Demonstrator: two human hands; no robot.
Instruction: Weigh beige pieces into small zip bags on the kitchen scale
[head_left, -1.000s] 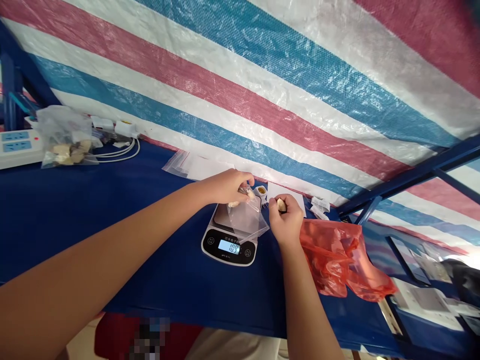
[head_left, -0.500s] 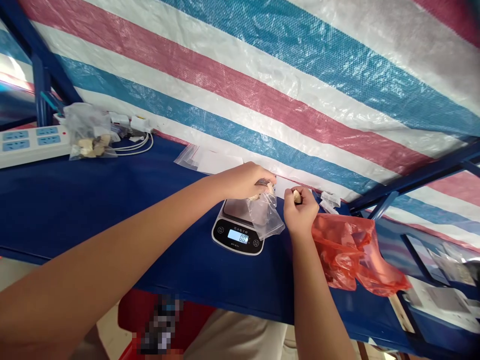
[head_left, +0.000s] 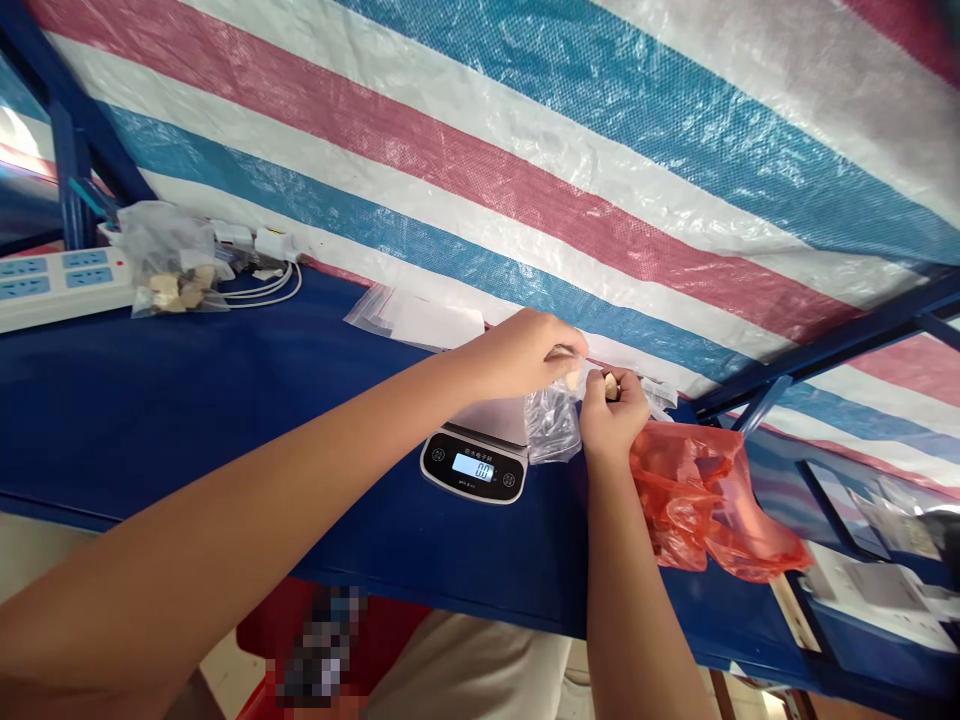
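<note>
My left hand [head_left: 525, 352] is closed on the top edge of a small clear plastic bag [head_left: 553, 423] and holds it up just off the right side of a digital kitchen scale [head_left: 475, 460]. The scale's display reads 0.0. My right hand [head_left: 613, 415] is closed on a small pale brown piece [head_left: 610, 386], pinched at the fingertips right beside the bag's mouth. Both hands nearly touch each other above the blue table [head_left: 187, 400].
An orange plastic bag [head_left: 701, 500] lies right of my right hand. Flat clear bags [head_left: 416, 320] lie behind the scale. At far left sit a white power strip [head_left: 45, 285], a clear bag of pale pieces [head_left: 169, 262] and white cables [head_left: 262, 285]. A striped tarp [head_left: 525, 150] hangs behind.
My left hand lifted the clear bag off the scale and carried it right, toward my right hand. The display dropped from about 10 to 0.0. My right hand rose slightly with its piece.
</note>
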